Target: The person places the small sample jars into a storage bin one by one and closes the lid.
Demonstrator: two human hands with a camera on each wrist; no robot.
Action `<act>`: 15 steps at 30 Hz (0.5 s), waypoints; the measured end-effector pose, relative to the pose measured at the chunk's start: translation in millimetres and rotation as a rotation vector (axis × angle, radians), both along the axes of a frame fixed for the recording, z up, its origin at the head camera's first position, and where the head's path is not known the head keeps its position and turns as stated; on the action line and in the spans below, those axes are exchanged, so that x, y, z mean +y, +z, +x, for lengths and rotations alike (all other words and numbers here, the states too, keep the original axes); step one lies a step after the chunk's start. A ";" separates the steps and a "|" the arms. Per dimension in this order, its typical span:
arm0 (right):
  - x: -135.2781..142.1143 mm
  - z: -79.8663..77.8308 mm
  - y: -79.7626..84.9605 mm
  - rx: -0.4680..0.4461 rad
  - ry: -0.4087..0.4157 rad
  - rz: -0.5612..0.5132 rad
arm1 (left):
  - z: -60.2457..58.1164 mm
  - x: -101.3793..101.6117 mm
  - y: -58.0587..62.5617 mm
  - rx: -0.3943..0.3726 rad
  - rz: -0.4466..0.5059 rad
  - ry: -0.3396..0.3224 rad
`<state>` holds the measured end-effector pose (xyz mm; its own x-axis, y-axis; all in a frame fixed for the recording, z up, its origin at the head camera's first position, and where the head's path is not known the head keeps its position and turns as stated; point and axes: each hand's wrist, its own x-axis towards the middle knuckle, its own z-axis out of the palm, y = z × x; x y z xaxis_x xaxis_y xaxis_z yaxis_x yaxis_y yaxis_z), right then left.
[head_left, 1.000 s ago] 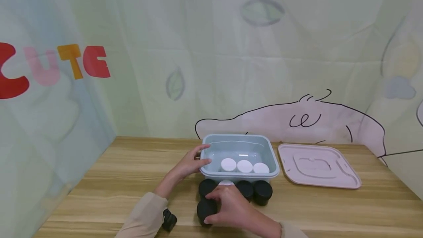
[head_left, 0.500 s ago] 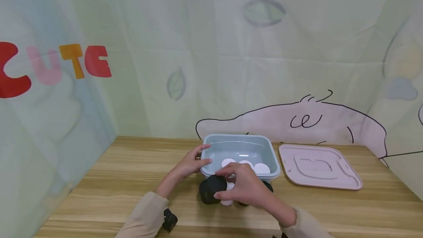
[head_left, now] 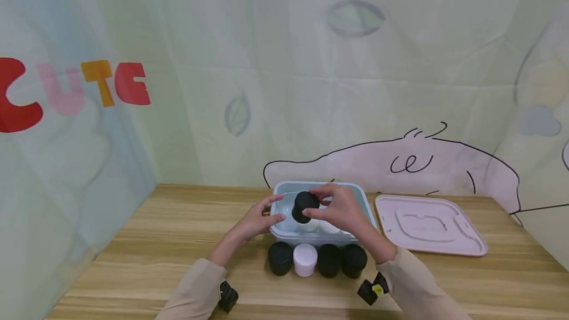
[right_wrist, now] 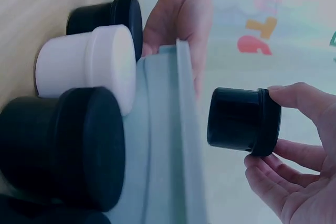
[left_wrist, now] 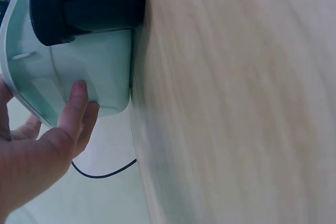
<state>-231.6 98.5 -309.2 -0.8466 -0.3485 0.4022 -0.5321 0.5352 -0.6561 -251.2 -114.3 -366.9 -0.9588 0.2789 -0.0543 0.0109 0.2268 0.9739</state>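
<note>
A black screw-lid jar (head_left: pixel 303 206) hangs over the light blue plastic box (head_left: pixel 320 239). My right hand (head_left: pixel 340 207) pinches it by the lid, thumb on one side and fingers on the other; in the right wrist view the jar (right_wrist: pixel 236 119) shows beyond the box's rim. White jars (head_left: pixel 329 227) stand inside the box along its front side, partly hidden by the right hand. At the box's left end my left hand (head_left: pixel 258 219) holds the rim, and the left wrist view has fingertips (left_wrist: pixel 79 90) against the outer wall.
Before the box stands a row of jars: a black jar (head_left: pixel 280 259), a white jar (head_left: pixel 305 260) and two more black ones. To the right lies a pale pink lid (head_left: pixel 428 231) on the wooden table (head_left: pixel 178 231). A printed curtain (head_left: pixel 213 73) rises behind.
The right hand has picked up the black jar nearest the front and carried it up and away from me, over the box. The left hand keeps its place on the rim.
</note>
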 end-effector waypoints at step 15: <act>-21.8 -34.0 -26.0 -0.052 -0.072 0.021 | -1.4 -0.9 1.4 -0.030 -0.008 0.020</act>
